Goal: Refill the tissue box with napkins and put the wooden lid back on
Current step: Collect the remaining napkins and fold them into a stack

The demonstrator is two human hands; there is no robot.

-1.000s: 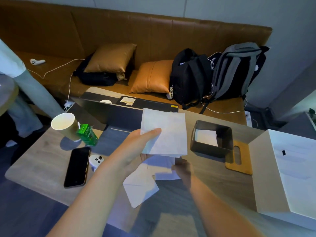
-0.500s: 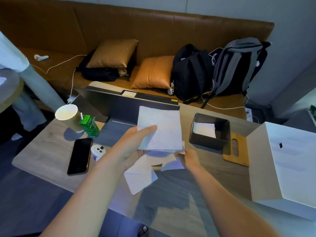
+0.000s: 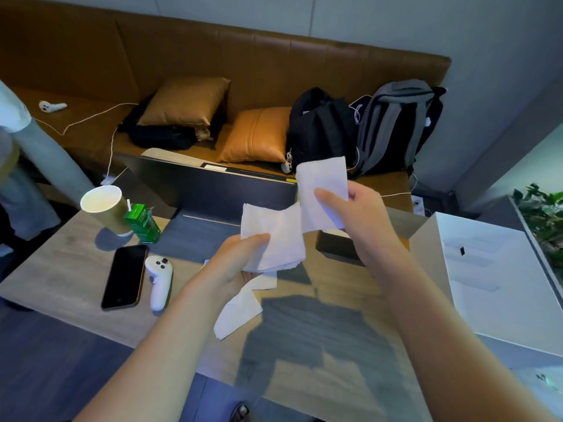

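My left hand (image 3: 236, 263) grips a small stack of white napkins (image 3: 274, 236) above the middle of the table. My right hand (image 3: 355, 214) pinches a single white napkin (image 3: 321, 181) and holds it up, just above and to the right of the stack. The dark tissue box (image 3: 338, 249) stands on the table behind my right forearm, mostly hidden by it. More loose napkins (image 3: 237, 309) lie on the table under my left hand. The wooden lid is hidden behind my right arm.
A paper cup (image 3: 105, 208), a green carton (image 3: 141, 222), a black phone (image 3: 125, 277) and a white controller (image 3: 160, 280) sit at the left. An open laptop (image 3: 207, 190) stands behind. A large white box (image 3: 493, 278) fills the right. Backpacks and cushions lie on the sofa.
My right hand has risen from the loose napkins on the table with one napkin and now holds it up over the tissue box. The left hand keeps its stack, slightly lower.
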